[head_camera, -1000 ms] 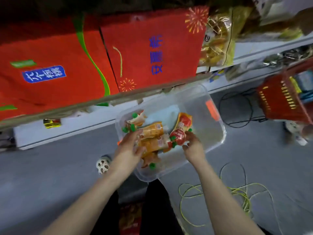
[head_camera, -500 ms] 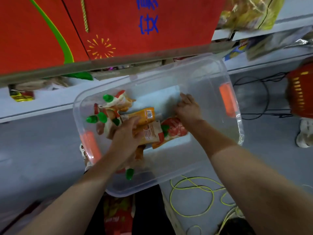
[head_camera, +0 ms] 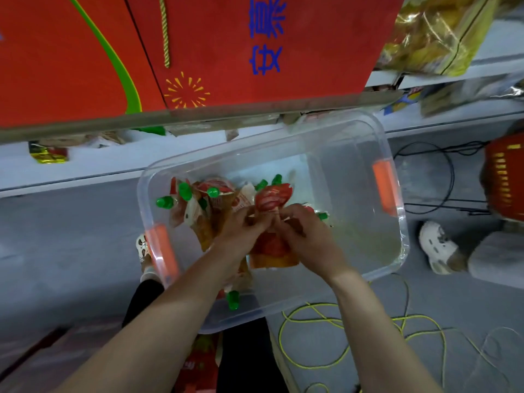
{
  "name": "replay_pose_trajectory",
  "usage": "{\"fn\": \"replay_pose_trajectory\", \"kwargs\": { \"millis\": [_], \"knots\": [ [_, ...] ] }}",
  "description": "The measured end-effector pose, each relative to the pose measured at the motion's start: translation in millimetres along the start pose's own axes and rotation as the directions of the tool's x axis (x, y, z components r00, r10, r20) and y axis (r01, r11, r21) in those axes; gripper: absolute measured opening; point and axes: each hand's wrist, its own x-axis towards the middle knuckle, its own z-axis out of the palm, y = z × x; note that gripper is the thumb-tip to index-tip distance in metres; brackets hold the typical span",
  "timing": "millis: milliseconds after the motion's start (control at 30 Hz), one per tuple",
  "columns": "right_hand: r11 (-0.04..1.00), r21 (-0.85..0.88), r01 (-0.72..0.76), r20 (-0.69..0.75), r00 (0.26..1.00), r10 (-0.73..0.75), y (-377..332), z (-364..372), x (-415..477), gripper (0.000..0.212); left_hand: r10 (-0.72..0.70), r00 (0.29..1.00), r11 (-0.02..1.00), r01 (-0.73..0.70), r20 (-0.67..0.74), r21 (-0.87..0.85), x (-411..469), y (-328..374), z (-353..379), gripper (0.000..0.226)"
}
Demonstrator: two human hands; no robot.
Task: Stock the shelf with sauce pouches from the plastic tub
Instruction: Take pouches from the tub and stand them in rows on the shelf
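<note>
Head view, looking down. Biggest thing: shelf unit [head_camera: 198, 120] across the top, its edge running left to right, w/ large red gift boxes [head_camera: 255, 52] standing on it and a crinkly yellow snack bag [head_camera: 425, 32] to the right. A lower shelf level [head_camera: 85, 168] sits just behind the tub, prob. the closest spot for stock, though I can't tell which level is meant.

Next: clear plastic tub [head_camera: 354, 171], orange handles at both ends, on the floor tight against the shelf base, so the reach from tub to shelf is short. Its right half is bare; the sauce pouches [head_camera: 198, 211] w/ green caps are heaped in the left half.

Hands meet mid-tub. Left hand [head_camera: 241, 231] is closed over a bunch of pouches. Right hand [head_camera: 306, 234] touches it, fingers pinching a red pouch [head_camera: 272, 197] that sticks up above the knuckles. Looks like both hands are gathering several pouches into one stack, so one trip carries more. Exact count in the grip: can't tell, fingers cover it.

Smaller stuff: red basket [head_camera: 504, 177] at right edge, yellow cord [head_camera: 340, 336] looped on the floor near the tub, trip risk when standing up.
</note>
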Motion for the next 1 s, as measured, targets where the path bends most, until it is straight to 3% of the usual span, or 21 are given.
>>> {"fn": "replay_pose_trajectory", "kwargs": {
  "millis": [67,167,267,367,433,500,567,633,667,767,867,900,1000],
  "knots": [
    [0.973,0.204,-0.111,0.053,0.993,0.102,0,-10,0,0.014,-0.029,1.000,1.000,0.029,0.009,0.003,-6,2,-10,0.030],
    [0.888,0.411,-0.208,-0.071,0.963,0.259,7,-28,2,0.015,-0.056,0.994,0.997,0.051,0.093,0.053,-21,2,-22,0.038],
    [0.903,0.333,-0.270,-0.098,0.943,0.318,27,-25,17,0.014,0.011,0.995,0.997,-0.018,0.097,0.079,-36,-4,-25,0.036],
    [0.921,0.122,-0.371,-0.022,0.926,0.376,40,-3,46,0.046,0.123,0.992,0.961,-0.117,-0.009,0.250,-46,-10,-33,0.038],
    [0.944,-0.091,-0.317,0.059,0.945,0.323,46,17,66,0.063,0.150,0.988,0.943,-0.136,-0.023,0.303,-48,-12,-37,0.038],
    [0.950,-0.246,-0.190,0.188,0.953,0.239,46,34,81,0.062,0.159,0.987,0.927,-0.139,-0.029,0.348,-46,-15,-39,0.044],
    [0.944,-0.269,-0.192,0.241,0.935,0.259,37,40,84,0.043,0.182,0.982,0.911,-0.153,-0.041,0.384,-42,-16,-38,0.047],
    [0.942,-0.230,-0.245,0.205,0.934,0.293,30,34,83,0.020,0.195,0.979,0.891,-0.153,-0.055,0.428,-39,-16,-39,0.047],
    [0.946,-0.192,-0.262,0.179,0.938,0.296,26,28,79,0.019,0.198,0.979,0.884,-0.153,-0.056,0.442,-38,-17,-39,0.048],
    [0.934,-0.097,-0.345,0.032,0.936,0.349,18,-1,57,0.046,0.191,0.980,0.874,-0.143,-0.058,0.464,-35,-18,-39,0.053],
    [0.911,0.058,-0.407,-0.157,0.898,0.411,11,-36,38,0.021,0.182,0.983,0.875,-0.147,-0.032,0.460,-34,-18,-36,0.056],
    [0.906,0.111,-0.408,-0.176,0.889,0.422,8,-46,36,0.013,0.184,0.982,0.871,-0.150,-0.028,0.468,-34,-17,-35,0.055],
    [0.848,0.344,-0.403,-0.096,0.884,0.458,-9,-58,48,0.022,0.188,0.982,0.865,-0.150,-0.032,0.479,-30,-15,-31,0.050]
  ]
}}
